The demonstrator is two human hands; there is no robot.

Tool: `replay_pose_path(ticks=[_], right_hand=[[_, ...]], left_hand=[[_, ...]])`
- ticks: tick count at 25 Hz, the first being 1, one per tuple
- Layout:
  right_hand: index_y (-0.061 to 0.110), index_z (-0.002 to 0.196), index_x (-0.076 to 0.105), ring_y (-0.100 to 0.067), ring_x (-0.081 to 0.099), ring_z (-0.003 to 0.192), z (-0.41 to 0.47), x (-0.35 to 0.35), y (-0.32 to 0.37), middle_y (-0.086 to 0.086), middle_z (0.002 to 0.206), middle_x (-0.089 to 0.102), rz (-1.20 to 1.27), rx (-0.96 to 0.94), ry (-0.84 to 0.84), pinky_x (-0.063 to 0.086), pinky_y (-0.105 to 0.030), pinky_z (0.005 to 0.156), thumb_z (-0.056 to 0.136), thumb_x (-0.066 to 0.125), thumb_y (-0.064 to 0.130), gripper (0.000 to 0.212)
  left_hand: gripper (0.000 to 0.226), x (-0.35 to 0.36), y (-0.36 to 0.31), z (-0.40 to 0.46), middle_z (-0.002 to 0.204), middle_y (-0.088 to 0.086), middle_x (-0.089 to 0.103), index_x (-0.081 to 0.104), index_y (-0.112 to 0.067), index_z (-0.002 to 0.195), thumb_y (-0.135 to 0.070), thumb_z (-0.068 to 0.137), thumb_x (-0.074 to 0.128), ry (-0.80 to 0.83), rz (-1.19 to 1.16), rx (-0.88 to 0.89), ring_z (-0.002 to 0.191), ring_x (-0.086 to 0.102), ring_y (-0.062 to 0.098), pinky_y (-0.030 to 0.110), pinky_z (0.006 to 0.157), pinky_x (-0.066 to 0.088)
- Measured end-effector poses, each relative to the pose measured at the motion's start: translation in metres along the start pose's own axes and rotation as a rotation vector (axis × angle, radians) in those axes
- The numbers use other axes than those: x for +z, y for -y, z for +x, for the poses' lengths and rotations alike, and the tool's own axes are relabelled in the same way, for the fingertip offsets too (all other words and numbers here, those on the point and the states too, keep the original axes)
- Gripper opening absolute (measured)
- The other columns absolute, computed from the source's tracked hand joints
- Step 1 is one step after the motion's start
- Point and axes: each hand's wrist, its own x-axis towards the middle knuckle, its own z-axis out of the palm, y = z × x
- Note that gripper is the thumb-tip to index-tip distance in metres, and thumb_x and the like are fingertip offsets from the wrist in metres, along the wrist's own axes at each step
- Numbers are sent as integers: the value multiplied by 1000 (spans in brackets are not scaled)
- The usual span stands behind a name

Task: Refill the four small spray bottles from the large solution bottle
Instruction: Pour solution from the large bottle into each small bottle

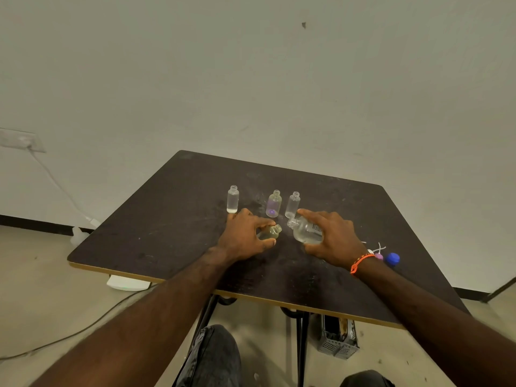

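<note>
My left hand (242,236) has its grip closed round a small bottle (270,233), thumb near the neck and fingers curled over the body. That bottle is tilted, its long axis pointing up and right, open mouth toward the large bottle (306,232). My right hand (332,239) wraps the large bottle from the right side, fingers over its body. It leans left, neck aimed at the small bottle's mouth, the two openings near but apart. Three more small bottles (233,199) (274,203) (292,205) stand upright, uncapped, on the surface (173,219) just behind my hands. A blue cap (392,258) lies to the right.
</note>
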Motion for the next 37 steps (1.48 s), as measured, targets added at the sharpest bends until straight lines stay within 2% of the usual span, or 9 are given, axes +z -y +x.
replay_pose_path(ticks=[14,23,37], right_hand=[[46,153,25,-19,38,131,-4,-5,6,7,149,45,-153,-47,30,25,-44,102,80,70,50,85],[49,152,25,-19,40,128,-4,-9,6,9,146,48,-197,-57,18,27,-43,98,79,68,51,84],[48,152,25,-18,39,128,-5,-13,6,9,147,48,-214,-63,19,28,-44,98,80,67,54,83]], left_hand=[[54,-4,-5,1,114,-11,70,65,-36,139,-51,88,74,46,8,41,110,40,9,40,108,26],[54,0,-2,0,114,-15,70,65,-39,139,-53,88,74,61,35,50,108,36,6,44,113,24],[55,4,-1,3,114,-12,69,65,-39,139,-54,87,75,64,30,45,108,38,8,42,108,27]])
